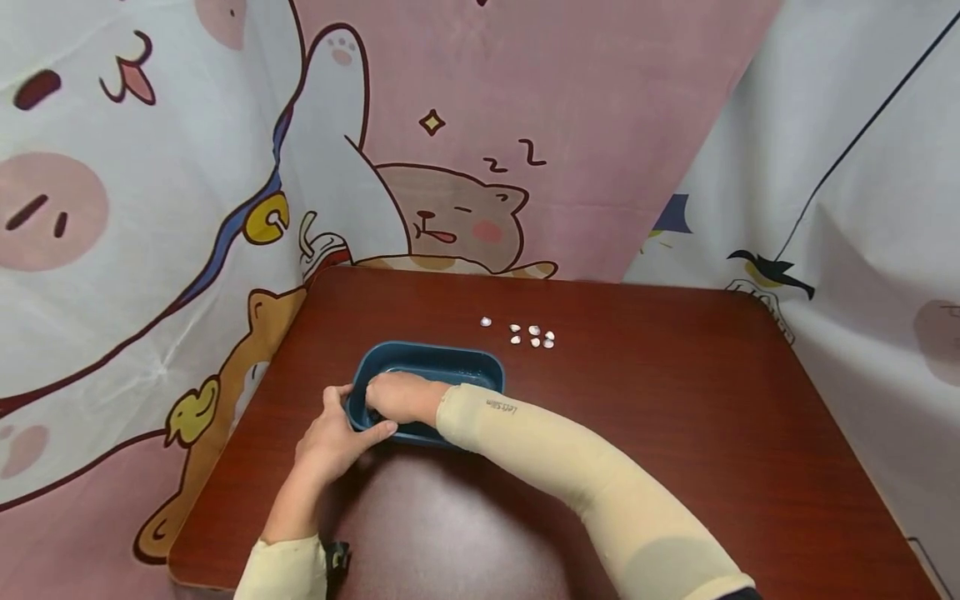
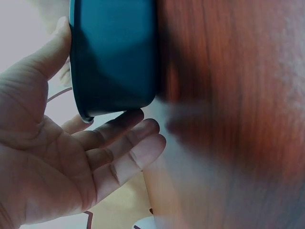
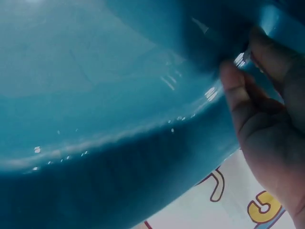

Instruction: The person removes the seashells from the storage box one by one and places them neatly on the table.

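A dark teal plastic tub (image 1: 427, 350) with rounded corners sits on the table. My left hand (image 1: 330, 437) steadies its left end, thumb against the near rim and the other fingers (image 2: 131, 143) stretched out beside the end wall. Reaching down inside the tub, my right hand (image 1: 402, 398) is at its left part. In the right wrist view, the thumb and fingertips come together near the wet, shiny bottom edge, with a small pale shell-like piece (image 3: 246, 55) between them. From the head view this piece is hidden under the hand.
Several small white shells (image 1: 534, 331) lie in loose rows on the brown wooden table (image 1: 660, 400), beyond the tub's right end. One shell (image 1: 486, 322) lies apart to their left. Printed cloth (image 1: 562, 100) hangs behind the table and along both sides.
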A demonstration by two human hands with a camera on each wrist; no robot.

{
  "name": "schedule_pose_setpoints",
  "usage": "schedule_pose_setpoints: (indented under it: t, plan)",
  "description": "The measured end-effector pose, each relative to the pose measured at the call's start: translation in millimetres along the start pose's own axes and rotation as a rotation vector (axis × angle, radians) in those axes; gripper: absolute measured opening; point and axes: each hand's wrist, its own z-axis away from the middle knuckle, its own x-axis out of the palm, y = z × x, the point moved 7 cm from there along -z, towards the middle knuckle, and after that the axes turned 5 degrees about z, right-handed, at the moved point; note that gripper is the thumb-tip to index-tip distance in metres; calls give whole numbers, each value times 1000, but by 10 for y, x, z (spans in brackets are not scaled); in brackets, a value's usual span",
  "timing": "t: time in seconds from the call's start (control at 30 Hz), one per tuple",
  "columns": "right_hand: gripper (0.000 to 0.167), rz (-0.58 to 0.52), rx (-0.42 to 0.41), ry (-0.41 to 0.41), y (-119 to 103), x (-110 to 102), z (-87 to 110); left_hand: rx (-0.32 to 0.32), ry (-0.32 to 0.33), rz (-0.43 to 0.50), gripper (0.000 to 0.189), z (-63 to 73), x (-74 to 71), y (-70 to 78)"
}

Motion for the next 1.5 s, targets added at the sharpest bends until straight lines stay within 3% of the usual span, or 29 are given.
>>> schedule_pose_setpoints:
  t: [0.2, 0.43, 0.7, 0.9, 1.13, 1.33, 1.43, 1.5]
  plan:
    - [14, -118, -89, -14, -56, -24, 22, 16, 18, 6, 117, 0, -31, 5]
    - [11, -21, -120, -30, -87, -12, 44, 9, 47, -18, 115, 29, -25, 8]
    - [9, 68, -75, 2, -5, -43, 144, -8, 55, -54, 115, 34, 28, 35]
    - [10, 33, -23, 18, 139, -154, 247, -11, 41, -28, 112, 34, 76, 64]
    - [13, -9, -7, 16, 389, -266, 388, 18, 72, -55, 109, 21, 45, 72]
    - [19, -127, -65, 153, 544, -565, 667, 11, 75, -67, 112, 28, 37, 51]
    - [19, -173, -60, 301, 698, -846, 882, 10, 82, -68, 110, 25, 22, 34]
    - [17, -215, -3, 421, 896, -1023, 1020, 14, 93, -69, 109, 20, -2, 31]
